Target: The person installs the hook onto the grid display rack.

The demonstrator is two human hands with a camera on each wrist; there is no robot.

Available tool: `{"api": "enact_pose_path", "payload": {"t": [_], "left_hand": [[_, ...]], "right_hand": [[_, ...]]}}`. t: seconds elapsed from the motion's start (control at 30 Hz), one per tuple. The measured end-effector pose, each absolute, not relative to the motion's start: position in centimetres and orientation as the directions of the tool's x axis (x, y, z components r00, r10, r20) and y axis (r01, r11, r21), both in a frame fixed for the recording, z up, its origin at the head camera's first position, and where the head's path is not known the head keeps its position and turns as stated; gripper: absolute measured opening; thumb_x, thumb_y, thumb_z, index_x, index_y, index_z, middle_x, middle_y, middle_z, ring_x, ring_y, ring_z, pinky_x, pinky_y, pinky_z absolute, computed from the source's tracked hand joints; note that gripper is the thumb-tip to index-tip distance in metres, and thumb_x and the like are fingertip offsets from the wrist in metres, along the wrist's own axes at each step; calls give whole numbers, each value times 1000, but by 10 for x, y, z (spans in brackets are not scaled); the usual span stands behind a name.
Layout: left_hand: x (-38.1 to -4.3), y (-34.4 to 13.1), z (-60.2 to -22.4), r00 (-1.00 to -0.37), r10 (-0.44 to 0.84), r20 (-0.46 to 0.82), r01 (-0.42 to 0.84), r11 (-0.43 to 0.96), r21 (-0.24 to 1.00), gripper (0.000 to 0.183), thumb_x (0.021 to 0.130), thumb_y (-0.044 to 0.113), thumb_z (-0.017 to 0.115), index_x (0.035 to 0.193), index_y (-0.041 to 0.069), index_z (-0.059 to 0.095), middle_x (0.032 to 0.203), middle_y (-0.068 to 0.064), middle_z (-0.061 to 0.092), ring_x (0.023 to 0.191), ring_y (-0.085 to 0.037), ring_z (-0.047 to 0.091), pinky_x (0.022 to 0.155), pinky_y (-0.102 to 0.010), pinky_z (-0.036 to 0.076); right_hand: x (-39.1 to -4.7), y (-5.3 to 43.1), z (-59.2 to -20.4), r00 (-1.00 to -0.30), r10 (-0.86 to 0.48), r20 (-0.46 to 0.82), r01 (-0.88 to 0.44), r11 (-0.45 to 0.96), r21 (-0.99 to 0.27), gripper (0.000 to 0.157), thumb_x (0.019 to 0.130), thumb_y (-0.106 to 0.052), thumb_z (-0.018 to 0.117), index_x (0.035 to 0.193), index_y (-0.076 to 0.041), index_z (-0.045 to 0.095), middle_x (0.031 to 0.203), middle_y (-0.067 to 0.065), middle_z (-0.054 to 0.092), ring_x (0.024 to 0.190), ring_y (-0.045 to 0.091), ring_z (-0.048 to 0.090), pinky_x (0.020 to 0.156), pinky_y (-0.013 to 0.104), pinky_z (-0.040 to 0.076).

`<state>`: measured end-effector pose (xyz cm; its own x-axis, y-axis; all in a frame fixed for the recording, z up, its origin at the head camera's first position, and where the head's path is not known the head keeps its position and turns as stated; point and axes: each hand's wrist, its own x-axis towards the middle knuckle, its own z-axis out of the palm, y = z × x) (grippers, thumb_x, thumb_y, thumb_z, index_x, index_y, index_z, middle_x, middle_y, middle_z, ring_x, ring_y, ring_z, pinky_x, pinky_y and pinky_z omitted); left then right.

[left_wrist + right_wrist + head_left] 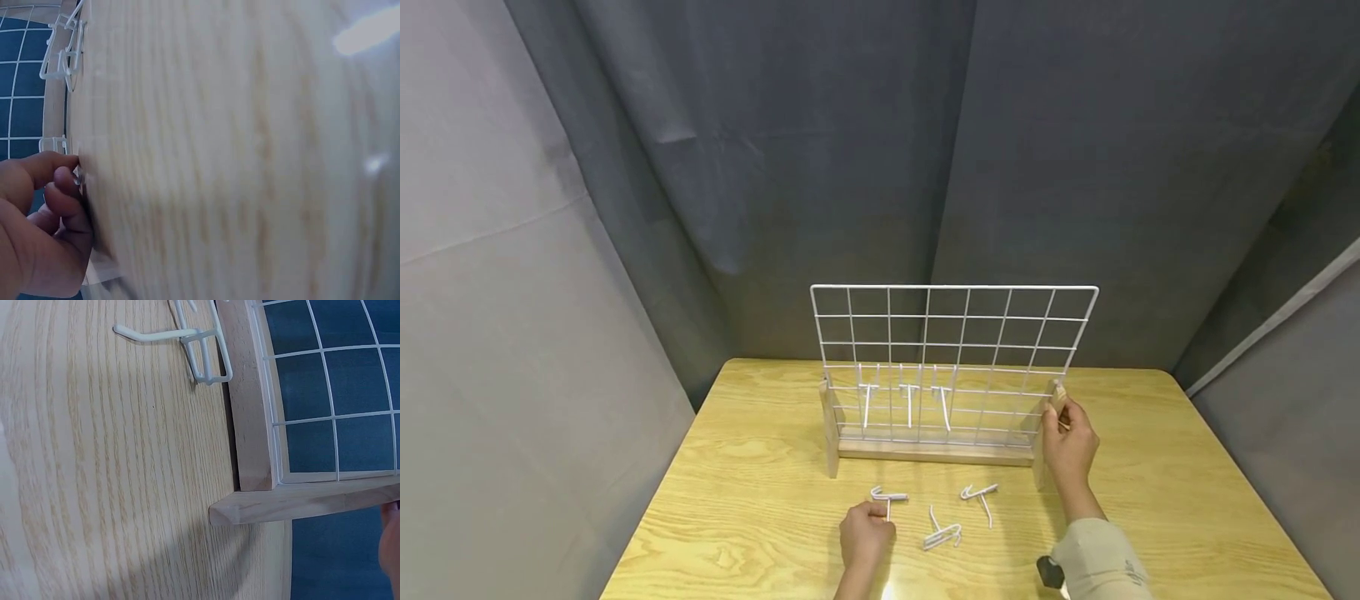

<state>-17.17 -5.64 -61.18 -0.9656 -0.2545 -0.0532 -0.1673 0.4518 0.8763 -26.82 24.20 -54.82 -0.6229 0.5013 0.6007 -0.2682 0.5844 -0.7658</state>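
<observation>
The left hand (867,535) is pinching a wire hook (891,497) just ahead, apparently by its prong (889,509); the right hand (1071,443) is gripping a grid rack (936,452) by its end post (1039,468). Two loose hooks (943,536) are lying between the hands; three hung hooks (910,408) are showing beyond.

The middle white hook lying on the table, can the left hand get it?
Probably yes: the middle hook lies near the left hand, with only bare table between them, though that hand seems to pinch another hook.
</observation>
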Motion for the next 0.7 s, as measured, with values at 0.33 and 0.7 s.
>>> {"api": "enact_pose_path", "payload": {"t": [0.33, 0.7], "left_hand": [[-172, -62, -609, -975, -214, -63, -158, 463, 872, 8, 71, -1, 66, 77, 4, 68, 64, 3, 60, 53, -11, 56, 46, -25, 48], [-179, -73, -612, -993, -96, -67, -103, 454, 885, 13, 68, -1, 67, 80, 4, 69, 67, 4, 62, 59, -11, 56, 51, -28, 46]], "right_hand": [[-269, 243, -550, -613, 492, 619, -279, 598, -752, 20, 83, 2, 62, 100, 12, 61, 88, 24, 64, 75, -6, 51, 64, -1, 39], [-268, 241, -548, -619, 496, 609, -263, 600, -755, 19, 83, 0, 62, 99, 11, 61, 87, 24, 65, 75, 32, 62, 63, -1, 38]]}}
